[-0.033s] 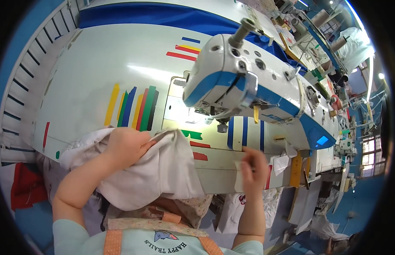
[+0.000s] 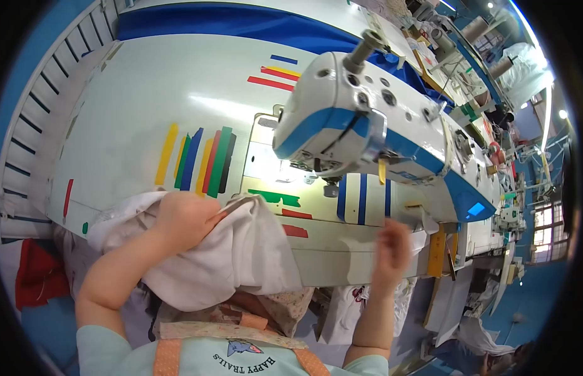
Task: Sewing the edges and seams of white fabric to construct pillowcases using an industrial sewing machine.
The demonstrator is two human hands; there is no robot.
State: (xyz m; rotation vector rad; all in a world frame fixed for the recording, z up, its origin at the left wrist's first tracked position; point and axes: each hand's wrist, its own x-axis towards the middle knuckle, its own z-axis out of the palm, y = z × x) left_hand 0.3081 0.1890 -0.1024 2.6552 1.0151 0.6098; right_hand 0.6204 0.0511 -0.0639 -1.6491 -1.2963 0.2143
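Working from the near side, inspection finds a floral apron [image 2: 204, 330] with orange straps, and before it a pale cloth [image 2: 254, 254] bunched over the near edge of the desk [image 2: 128, 94] and hanging toward the lap. The left hand [image 2: 188, 216] is clamped on a gathered fold of this cloth. The hands are well apart: the right hand [image 2: 392, 247] is raised near the front edge, fingers curled and blurred; whether it grips anything cannot be told. One change is noted: the right hand has shifted a little further right, away from the cloth, while the left hand's hold is unaltered. In effect, the cloth is judged to be under one-handed control. Its raised fold lies just beside a green tape strip [image 2: 276, 198], short of the white-and-blue sewing machine [image 2: 316, 94]. Further coloured tape strips [image 2: 219, 161] stand left of the machine. Beyond, blue fabric [image 2: 210, 19] runs along the far edge, with thread cones [image 2: 474, 29] upper right.
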